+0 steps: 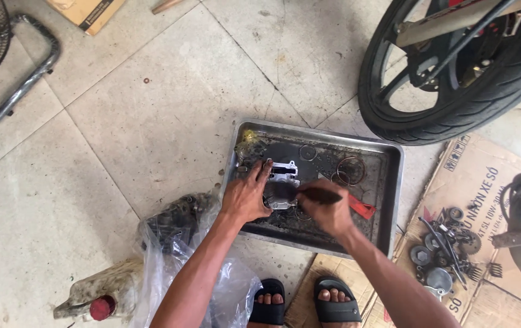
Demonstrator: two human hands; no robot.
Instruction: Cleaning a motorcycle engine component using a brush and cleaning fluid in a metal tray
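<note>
Steadying a metal engine part [283,182] in the tray [394,182]: left hand [245,197] lies flat against its left side, fingers spread, touching, not wrapped round it. Right hand [328,212] is closed on a dark-handled tool [320,195], tip on the part's middle; can't tell if it's a brush or scraper, since the working end is hidden against the part. The part sits left of centre in the tray, its lower half covered by both hands. Tray floor is dirty, with thin rings [350,170] on the far right and a red scrap [362,208] just beside the right hand.

Near left: clear plastic bag [181,261] with a dark greasy part inside, contents hard to read. Grimy bottle with red cap [99,297] near it, partly cut off by the bottom edge. Right: cardboard [485,182] carrying loose gears and bolts [445,249]. Far right: motorbike wheel [455,103], cropped at the top. Sandalled feet [303,300] at the near edge.
</note>
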